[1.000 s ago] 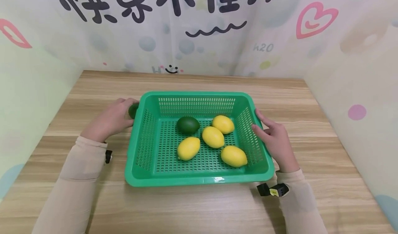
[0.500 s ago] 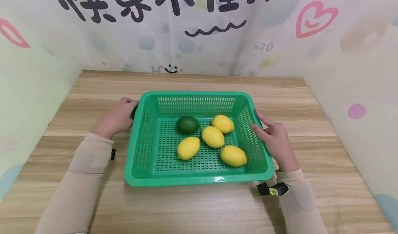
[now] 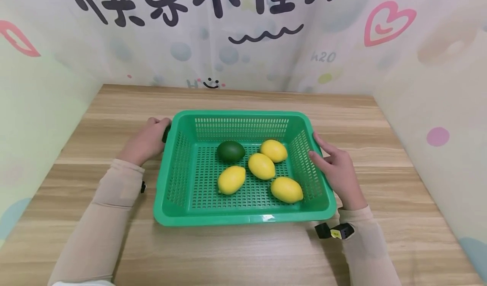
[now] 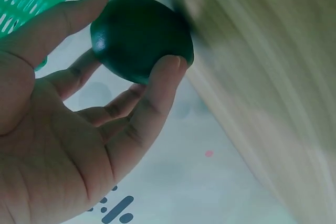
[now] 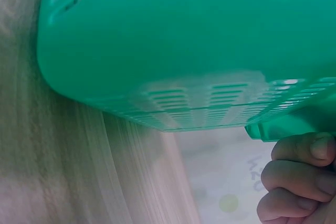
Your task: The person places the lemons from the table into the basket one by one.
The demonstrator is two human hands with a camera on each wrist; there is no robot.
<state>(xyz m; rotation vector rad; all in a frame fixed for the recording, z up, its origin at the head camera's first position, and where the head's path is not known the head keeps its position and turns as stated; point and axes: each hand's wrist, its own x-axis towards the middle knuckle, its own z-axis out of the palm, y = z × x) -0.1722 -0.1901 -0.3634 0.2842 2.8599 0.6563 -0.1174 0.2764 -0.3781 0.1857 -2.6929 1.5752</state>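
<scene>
A green perforated plastic basket (image 3: 243, 220) stands on the wooden table, with several yellow lemons (image 3: 261, 166) and one dark green oval fruit (image 3: 231, 151) inside. Outside its left wall, my left hand (image 3: 145, 141) holds another dark green oval fruit (image 4: 142, 38) between thumb and fingertips, low by the tabletop. The basket rim mostly hides that fruit in the head view. My right hand (image 3: 338, 172) grips the basket's right rim, thumb over the top and fingers outside. In the right wrist view, curled fingers (image 5: 299, 174) show beside the rim.
The wooden table (image 3: 236, 256) extends around the basket on all sides. Behind it hangs a white printed backdrop (image 3: 266, 62), and pale panels (image 3: 449, 87) flank the table left and right.
My left hand has moved slightly right, closer to the basket's left wall, and the fruit it holds has slipped further behind the rim. The basket and right hand stay in place.
</scene>
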